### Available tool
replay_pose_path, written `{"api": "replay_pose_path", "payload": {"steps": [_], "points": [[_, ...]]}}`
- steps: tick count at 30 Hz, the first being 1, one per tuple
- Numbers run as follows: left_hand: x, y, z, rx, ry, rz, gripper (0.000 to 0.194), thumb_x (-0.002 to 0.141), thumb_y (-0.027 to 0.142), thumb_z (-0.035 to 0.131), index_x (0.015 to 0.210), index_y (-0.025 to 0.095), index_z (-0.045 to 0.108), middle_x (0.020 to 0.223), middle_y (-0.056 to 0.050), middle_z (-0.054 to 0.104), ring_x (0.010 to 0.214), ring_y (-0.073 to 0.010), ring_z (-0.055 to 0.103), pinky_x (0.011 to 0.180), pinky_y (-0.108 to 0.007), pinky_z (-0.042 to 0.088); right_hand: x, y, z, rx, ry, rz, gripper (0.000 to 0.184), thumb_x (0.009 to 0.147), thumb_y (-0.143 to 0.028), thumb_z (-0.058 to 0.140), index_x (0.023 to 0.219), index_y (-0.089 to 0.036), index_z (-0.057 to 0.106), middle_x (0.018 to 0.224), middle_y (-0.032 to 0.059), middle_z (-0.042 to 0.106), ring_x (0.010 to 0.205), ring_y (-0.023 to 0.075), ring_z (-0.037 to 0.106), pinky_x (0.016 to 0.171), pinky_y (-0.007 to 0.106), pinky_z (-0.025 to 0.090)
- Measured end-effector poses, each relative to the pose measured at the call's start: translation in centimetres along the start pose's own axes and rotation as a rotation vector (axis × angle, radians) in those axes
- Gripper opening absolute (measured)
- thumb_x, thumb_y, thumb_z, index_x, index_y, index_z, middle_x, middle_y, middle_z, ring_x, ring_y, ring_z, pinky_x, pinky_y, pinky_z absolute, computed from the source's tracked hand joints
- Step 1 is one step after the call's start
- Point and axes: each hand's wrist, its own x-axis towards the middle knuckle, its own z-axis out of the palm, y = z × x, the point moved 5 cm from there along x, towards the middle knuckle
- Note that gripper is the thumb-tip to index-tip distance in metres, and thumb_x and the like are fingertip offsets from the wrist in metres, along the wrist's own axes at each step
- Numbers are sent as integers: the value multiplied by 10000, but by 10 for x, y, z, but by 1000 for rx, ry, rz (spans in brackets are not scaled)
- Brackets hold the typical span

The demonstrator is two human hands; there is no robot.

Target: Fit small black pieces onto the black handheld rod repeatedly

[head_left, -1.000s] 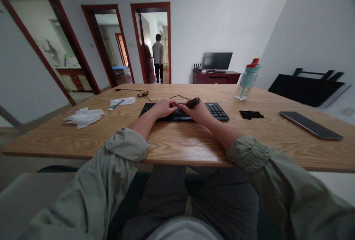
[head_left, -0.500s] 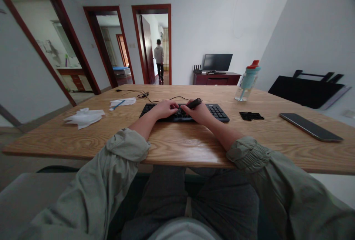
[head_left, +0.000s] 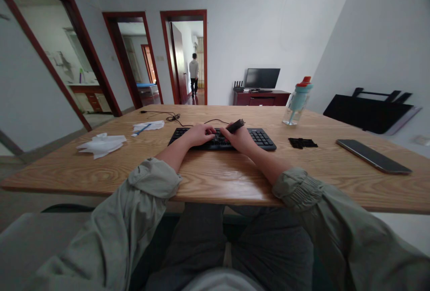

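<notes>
A black keyboard point(head_left: 264, 139) lies on the wooden table in front of me, its middle covered by both hands. My right hand point(head_left: 238, 139) is closed around a thick black stick-like tool point(head_left: 236, 125), which tilts up to the right; its lower end is hidden at the keys. Over the left-middle keys, my left hand point(head_left: 199, 136) is curled, with thumb and fingertips close together. Whatever those fingers hold, if anything, is too small to make out. A patch of small black pieces point(head_left: 303, 143), possibly keycaps, lies right of the keyboard.
Crumpled white tissue point(head_left: 102, 145) and another tissue point(head_left: 154, 125) with a blue stick point(head_left: 142, 129) lie at left. The keyboard's cable point(head_left: 173, 117) coils behind. At right stand a water bottle point(head_left: 297, 102) and a flat dark device point(head_left: 372, 155). A person point(head_left: 194, 73) is beyond the doorway.
Both hands stay at nearly the same spot on the keyboard, with the black tool still in my right hand. The person in the doorway is farther off. The view has tilted slightly up.
</notes>
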Motion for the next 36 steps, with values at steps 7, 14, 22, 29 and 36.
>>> {"api": "replay_pose_path", "payload": {"steps": [7, 14, 22, 29, 36], "points": [[0, 2, -1, -33, 13, -3, 204, 816, 324, 601, 923, 173, 687, 847, -33, 716, 746, -147, 633, 690, -245, 485, -2, -8, 0, -38, 16, -64, 277, 858, -459, 591, 809, -191, 639, 711, 36, 666, 679, 171, 601, 669, 287, 459], [-6, 12, -8, -32, -53, 1, 219, 785, 345, 638, 888, 156, 679, 806, -22, 700, 697, -135, 601, 653, -240, 462, -3, -9, -3, -31, 23, -47, 267, 862, -448, 596, 773, -197, 614, 696, 24, 651, 648, 161, 582, 639, 276, 439], [-8, 15, -6, 12, -156, 42, 223, 794, 249, 592, 934, 180, 752, 822, -3, 736, 733, -127, 630, 718, -221, 467, -6, -10, -3, -146, 120, -14, 283, 878, -475, 578, 827, -198, 611, 738, 47, 661, 730, 185, 609, 676, 277, 433], [-8, 15, -2, 5, -185, 72, 218, 811, 240, 581, 929, 175, 753, 859, -7, 749, 743, -125, 642, 762, -218, 478, -3, -9, -4, -146, 47, -11, 275, 872, -469, 571, 809, -203, 596, 747, 42, 667, 695, 176, 600, 642, 273, 420], [-7, 15, -1, 75, -133, 60, 203, 828, 260, 583, 927, 205, 752, 906, -6, 761, 830, -139, 665, 775, -215, 477, -7, -15, -5, -244, 73, -33, 258, 878, -460, 577, 837, -207, 590, 737, 48, 665, 719, 188, 609, 666, 281, 416]]}}
